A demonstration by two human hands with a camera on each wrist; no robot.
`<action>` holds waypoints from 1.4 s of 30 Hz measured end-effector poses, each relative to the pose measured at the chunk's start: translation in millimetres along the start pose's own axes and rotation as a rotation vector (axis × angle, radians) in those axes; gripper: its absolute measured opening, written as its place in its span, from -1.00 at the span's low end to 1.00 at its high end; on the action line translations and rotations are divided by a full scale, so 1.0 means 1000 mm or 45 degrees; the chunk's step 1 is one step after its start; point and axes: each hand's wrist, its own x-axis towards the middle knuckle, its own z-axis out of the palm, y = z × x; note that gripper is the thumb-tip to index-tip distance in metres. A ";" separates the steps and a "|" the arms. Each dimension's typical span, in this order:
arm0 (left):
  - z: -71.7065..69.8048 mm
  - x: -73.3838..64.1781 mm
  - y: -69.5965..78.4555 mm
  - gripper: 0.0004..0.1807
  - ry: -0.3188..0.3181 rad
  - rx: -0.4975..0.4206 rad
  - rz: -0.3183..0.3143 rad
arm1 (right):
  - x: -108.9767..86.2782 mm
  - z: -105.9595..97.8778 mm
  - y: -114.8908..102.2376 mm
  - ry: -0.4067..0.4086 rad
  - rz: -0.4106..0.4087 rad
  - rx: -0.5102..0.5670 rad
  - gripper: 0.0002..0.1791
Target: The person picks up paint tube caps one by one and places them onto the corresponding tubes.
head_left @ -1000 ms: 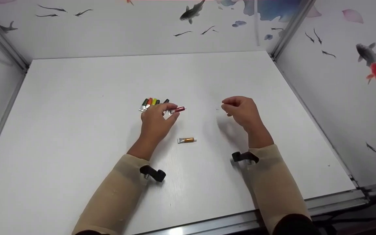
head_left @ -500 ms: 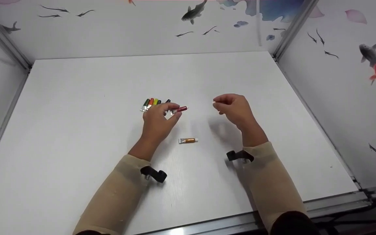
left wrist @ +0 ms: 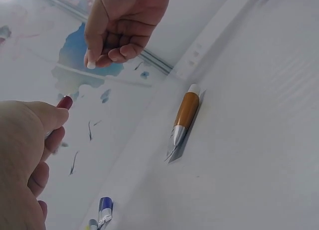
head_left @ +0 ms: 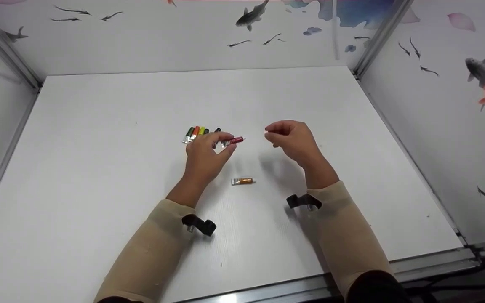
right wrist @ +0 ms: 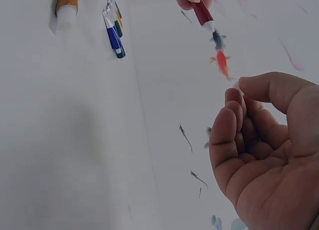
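Note:
My left hand pinches a dark red paint tube between thumb and forefinger, its uncapped nozzle pointing right. Across from it, my right hand pinches a small white cap at its fingertips; a gap separates the cap from the tube. On the table below and between the hands lies an ochre paint tube with its white cap on. Just behind my left hand, several paint tubes in green, orange, yellow and dark colours lie side by side, partly hidden by the fingers.
The white table has a metal front edge. White panels printed with fish stand at the back and both sides. A black camera mount is on the left wrist and another mount on the right.
My right hand has moved left, bringing the white cap nearer to the red tube. The left hand keeps its grip and has barely shifted.

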 end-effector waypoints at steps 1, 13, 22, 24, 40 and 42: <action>0.000 0.000 0.000 -0.68 -0.002 0.002 -0.003 | 0.000 0.001 0.000 -0.005 0.004 -0.003 -0.83; 0.002 -0.002 0.004 -0.69 -0.007 0.020 0.021 | -0.002 0.013 -0.002 -0.087 -0.050 -0.008 -0.83; 0.001 -0.002 0.002 -0.70 -0.004 -0.006 0.060 | -0.002 0.019 -0.001 -0.131 -0.127 0.057 -0.84; 0.001 -0.001 0.003 -0.70 -0.008 -0.009 0.061 | -0.002 0.019 0.000 -0.134 -0.120 0.053 -0.84; 0.002 -0.001 0.003 -0.73 -0.012 -0.009 0.062 | -0.001 0.023 0.000 -0.167 -0.095 0.055 -0.83; 0.003 -0.002 0.004 -0.74 -0.014 -0.010 0.058 | 0.000 0.023 0.001 -0.171 -0.095 0.053 -0.83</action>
